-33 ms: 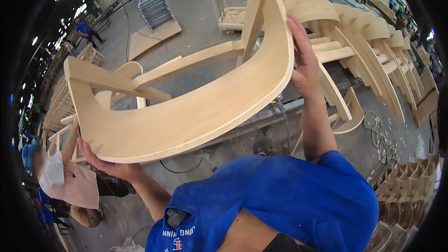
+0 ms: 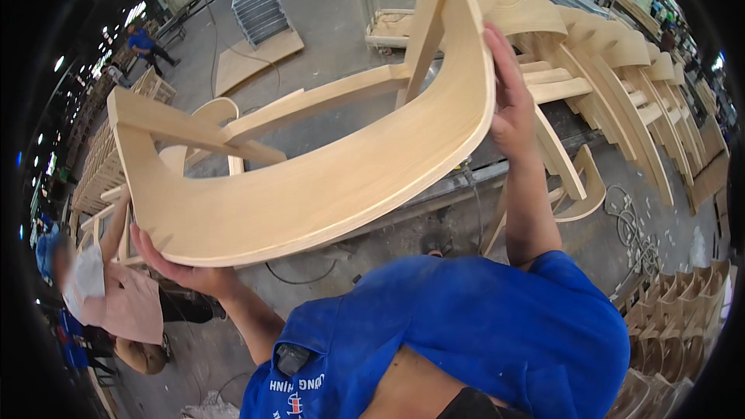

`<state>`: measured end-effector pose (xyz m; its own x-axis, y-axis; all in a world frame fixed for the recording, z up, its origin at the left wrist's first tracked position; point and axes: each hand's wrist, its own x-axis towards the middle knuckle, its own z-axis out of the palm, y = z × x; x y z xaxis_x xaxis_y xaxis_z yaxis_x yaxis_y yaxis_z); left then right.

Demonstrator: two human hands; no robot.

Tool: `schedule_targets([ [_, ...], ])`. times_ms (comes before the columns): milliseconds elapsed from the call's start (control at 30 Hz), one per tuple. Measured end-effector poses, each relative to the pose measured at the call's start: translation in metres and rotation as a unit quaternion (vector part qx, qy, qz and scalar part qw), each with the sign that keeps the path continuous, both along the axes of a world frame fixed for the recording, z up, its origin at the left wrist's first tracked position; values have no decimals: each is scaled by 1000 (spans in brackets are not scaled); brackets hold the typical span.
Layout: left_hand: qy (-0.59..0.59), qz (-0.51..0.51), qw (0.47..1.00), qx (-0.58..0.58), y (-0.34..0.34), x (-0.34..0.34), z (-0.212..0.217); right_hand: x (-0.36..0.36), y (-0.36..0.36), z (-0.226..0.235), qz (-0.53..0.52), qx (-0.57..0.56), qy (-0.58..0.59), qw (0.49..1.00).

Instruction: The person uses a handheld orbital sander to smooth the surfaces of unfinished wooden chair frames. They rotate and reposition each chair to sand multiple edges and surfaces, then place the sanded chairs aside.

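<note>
I hold a large curved plywood chair frame [image 2: 334, 178] up in front of me, tilted, with its straight rails [image 2: 310, 101] pointing away. My left hand [image 2: 182, 268] supports its lower left end from underneath. My right hand [image 2: 508, 105] grips the outer edge of its raised right end. My blue shirt [image 2: 466, 334] fills the bottom of the view.
A row of similar curved frames [image 2: 621, 70] stands at the right, and more stacked pieces [image 2: 675, 310] sit at the lower right. A person in pink [image 2: 116, 302] bends at the lower left. Wire racks [image 2: 260, 8], a plywood sheet [image 2: 256, 58] and a coiled cable [image 2: 632, 225] lie on the floor.
</note>
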<state>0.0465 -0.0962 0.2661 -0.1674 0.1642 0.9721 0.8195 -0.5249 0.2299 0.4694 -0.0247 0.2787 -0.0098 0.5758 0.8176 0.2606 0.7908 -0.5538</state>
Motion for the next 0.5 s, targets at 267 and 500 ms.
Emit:
schedule_targets([
  [267, 1, -9, 1000, 5, 6, 1, -3, -3, 4, 0, 14, 16, 5, 1000],
  [500, -21, -8, 1000, -5, 5, -1, -8, -11, 1, 1, -15, 13, 20, 1000],
])
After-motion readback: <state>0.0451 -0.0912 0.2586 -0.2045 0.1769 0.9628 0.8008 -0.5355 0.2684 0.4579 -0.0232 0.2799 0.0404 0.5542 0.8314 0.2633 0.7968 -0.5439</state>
